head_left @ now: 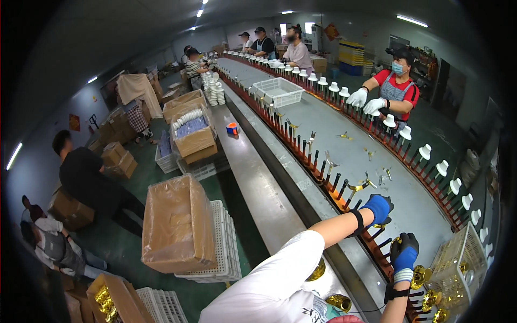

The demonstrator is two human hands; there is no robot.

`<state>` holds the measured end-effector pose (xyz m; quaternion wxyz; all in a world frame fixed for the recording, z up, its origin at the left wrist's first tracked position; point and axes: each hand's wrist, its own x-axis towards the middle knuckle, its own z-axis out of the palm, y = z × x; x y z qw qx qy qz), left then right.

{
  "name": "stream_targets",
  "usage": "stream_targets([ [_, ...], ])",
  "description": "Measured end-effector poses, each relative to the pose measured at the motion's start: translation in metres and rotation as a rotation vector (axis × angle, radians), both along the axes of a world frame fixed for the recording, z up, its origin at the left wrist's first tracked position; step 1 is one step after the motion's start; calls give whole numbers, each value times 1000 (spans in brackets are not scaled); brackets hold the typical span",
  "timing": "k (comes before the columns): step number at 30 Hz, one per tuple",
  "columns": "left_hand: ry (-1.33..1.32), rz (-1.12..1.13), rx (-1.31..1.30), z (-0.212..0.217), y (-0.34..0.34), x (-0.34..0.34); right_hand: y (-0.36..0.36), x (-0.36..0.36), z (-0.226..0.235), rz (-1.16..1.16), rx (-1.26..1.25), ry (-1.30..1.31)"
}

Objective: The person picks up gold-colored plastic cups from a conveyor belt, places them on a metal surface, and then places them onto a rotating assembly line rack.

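Observation:
My left hand (378, 209), in a blue glove with dark fingers, is over the near row of black-tipped pegs (335, 180). Its fingers are curled, and what they hold, if anything, is hidden; a bit of gold shows just below. My right hand (404, 254), gloved alike, is closed at a shiny gold-coloured piece (396, 240) beside the same row. Only a sliver of that piece shows. Several rounded gold cups (420, 276) sit along the pegs next to my right wrist. More gold cups (339, 302) lie on the metal ledge by my body.
A white crate (455, 264) stands at the right. White cups (406, 132) top the far peg row, where a co-worker (396, 89) in white gloves stands. Gold metal pieces (355, 188) and another crate (277, 92) are along the line. An open carton (177, 226) stands left.

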<state>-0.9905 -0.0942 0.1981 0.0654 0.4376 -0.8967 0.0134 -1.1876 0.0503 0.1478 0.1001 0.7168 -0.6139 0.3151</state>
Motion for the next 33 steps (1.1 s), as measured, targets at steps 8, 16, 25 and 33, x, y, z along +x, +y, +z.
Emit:
stream_targets([
  [8,68,79,-52,-3,-17,25,-30,19,6,41,16,26],
  [16,72,202,-51,2,-17,89,-41,84,7,41,119,78],
  [25,594,-141,-232,25,20,159,-2,101,58,270,-191,-48],
  [33,219,63,451,-130,89,213,107,15,-103,69,504,-470],
])
